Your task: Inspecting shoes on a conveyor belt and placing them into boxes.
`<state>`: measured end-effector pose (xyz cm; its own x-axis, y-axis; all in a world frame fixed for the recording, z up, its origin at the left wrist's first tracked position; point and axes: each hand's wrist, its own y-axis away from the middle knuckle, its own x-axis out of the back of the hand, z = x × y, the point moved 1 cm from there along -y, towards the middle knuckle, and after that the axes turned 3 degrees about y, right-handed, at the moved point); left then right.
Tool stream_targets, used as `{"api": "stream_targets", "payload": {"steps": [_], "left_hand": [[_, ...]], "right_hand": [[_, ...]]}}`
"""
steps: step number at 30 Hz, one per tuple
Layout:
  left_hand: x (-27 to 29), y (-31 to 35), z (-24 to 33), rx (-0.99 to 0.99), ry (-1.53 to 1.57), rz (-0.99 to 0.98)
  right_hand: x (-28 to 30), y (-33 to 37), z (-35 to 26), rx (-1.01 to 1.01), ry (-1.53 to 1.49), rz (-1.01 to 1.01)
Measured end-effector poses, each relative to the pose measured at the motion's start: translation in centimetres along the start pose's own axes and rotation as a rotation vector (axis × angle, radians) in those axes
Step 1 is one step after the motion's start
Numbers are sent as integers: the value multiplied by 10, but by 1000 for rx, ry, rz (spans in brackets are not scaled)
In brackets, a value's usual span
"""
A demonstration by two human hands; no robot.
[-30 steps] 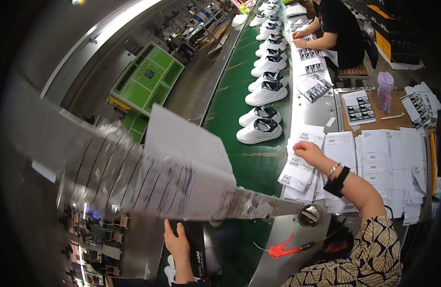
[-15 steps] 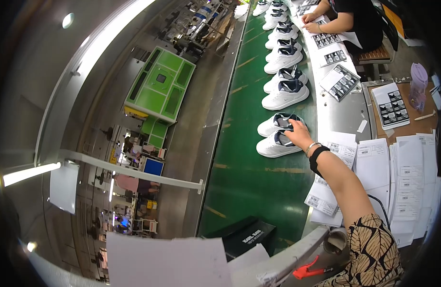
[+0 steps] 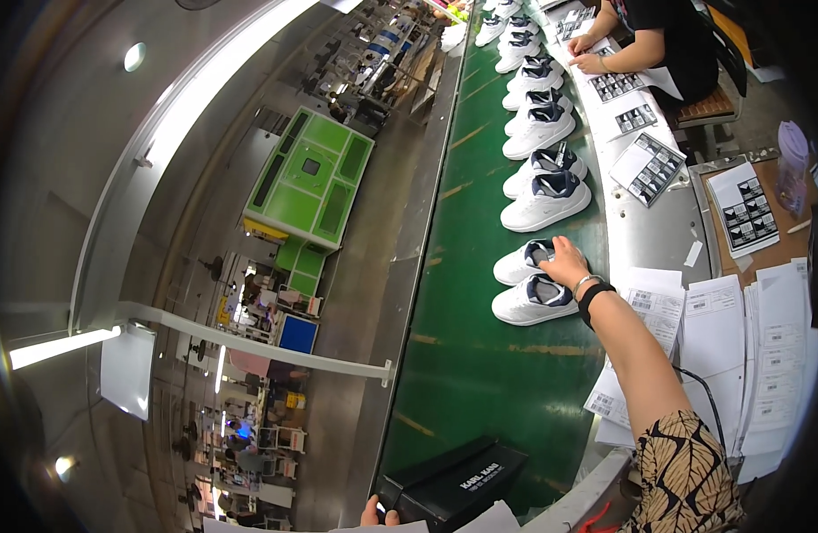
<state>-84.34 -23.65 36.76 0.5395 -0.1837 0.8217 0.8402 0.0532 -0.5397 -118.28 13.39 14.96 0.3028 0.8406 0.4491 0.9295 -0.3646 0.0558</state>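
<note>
My right hand (image 3: 566, 265) reaches over the nearest pair of white sneakers with dark blue linings. Its fingers are bent at the heel opening of the farther shoe (image 3: 517, 265), gripping it there. Beside that one, nearer to me, rests its mate (image 3: 532, 302). Both stand on the green conveyor belt (image 3: 489, 377), toes to the left. At the lower edge, only a few fingers of my left hand (image 3: 380, 513) show, closed on the left end of a black shoebox (image 3: 458, 484). White sheets in front hide the rest of that hand.
More white sneakers (image 3: 547, 200) line the belt farther off. Printed label sheets (image 3: 649, 169) and stacks of white paper (image 3: 715, 324) cover the metal ledge at right. A co-worker's hands (image 3: 589, 58) handle labels at the far right. A metal rail (image 3: 387, 369) edges the belt's left.
The view has shifted, so the scene sits lower and farther right. My right hand has closed on the farther sneaker's heel opening. Fingers of my left hand have appeared at the shoebox's end.
</note>
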Motion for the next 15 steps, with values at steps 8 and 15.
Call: {"api": "stream_targets", "payload": {"steps": [8,15], "left_hand": [[1,1,-7,0,0,-71],[33,43,0,41,2,-119]], "right_hand": [[10,28,-27,307,-559,-67],[105,128,-106,194,-1177,-371]]}}
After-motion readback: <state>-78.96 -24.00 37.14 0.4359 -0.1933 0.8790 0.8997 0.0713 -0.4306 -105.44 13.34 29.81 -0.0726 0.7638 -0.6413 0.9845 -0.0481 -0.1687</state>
